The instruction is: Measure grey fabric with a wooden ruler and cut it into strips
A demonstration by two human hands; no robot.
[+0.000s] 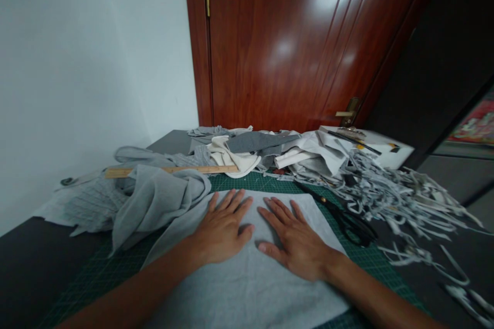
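A light grey piece of cloth (247,288) is spread over a green gridded cutting mat (104,272). My left hand (224,229) lies flat on the upper left part of the cloth, fingers stretched out. Beside it, my right hand (293,239) rests palm down on the same cloth with its fingers apart. Neither hand grips anything. Black-handled scissors (347,221) lie just right of the cloth, blades toward the upper left. Left of my left hand, more grey cloth (154,195) is bunched up, partly on the mat.
A wooden ruler (173,169) lies across the left cloth. Folded grey and white fabric (266,146) lines the table's back. On the right are a heap of thin fabric strips (401,195) and a white box (397,149). A wooden door (285,51) stands behind.
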